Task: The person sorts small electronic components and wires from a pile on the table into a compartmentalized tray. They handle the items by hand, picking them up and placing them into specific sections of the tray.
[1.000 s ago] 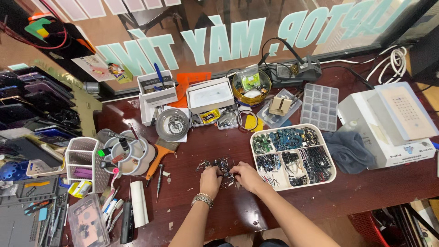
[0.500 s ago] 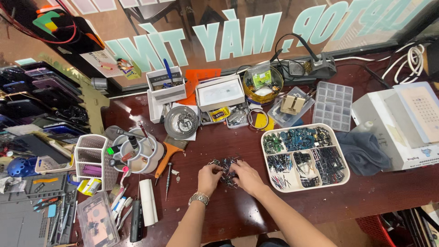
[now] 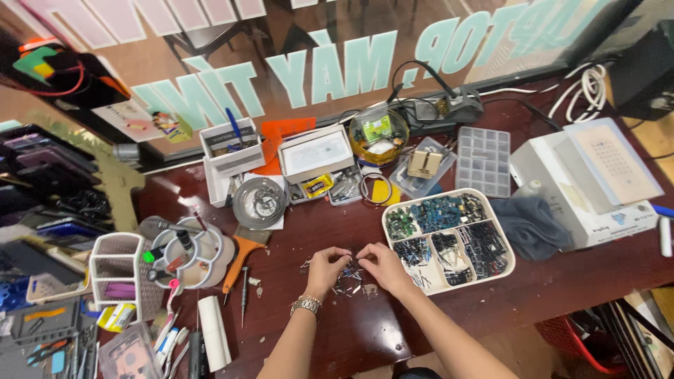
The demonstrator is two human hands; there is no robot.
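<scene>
My left hand (image 3: 325, 267) and my right hand (image 3: 381, 265) are close together over a small pile of tiny dark electronic parts (image 3: 349, 281) on the dark red tabletop. The fingertips of both hands pinch at the parts; what each one holds is too small to make out. A metal watch (image 3: 306, 305) is on my left wrist. Just right of my right hand lies a white divided tray (image 3: 503, 265) holding several groups of small blue and black components.
A round white tool holder (image 3: 184, 254), a brush with an orange handle (image 3: 237, 264) and a white roll (image 3: 213, 342) lie to the left. Behind the hands are a round metal dish (image 3: 259, 202), small boxes, a clear compartment box (image 3: 483, 161), a grey cloth (image 3: 530, 226) and a white machine (image 3: 593, 184).
The view has shifted a little. Both hands stay at the pile of small parts, with the fingers working closer together.
</scene>
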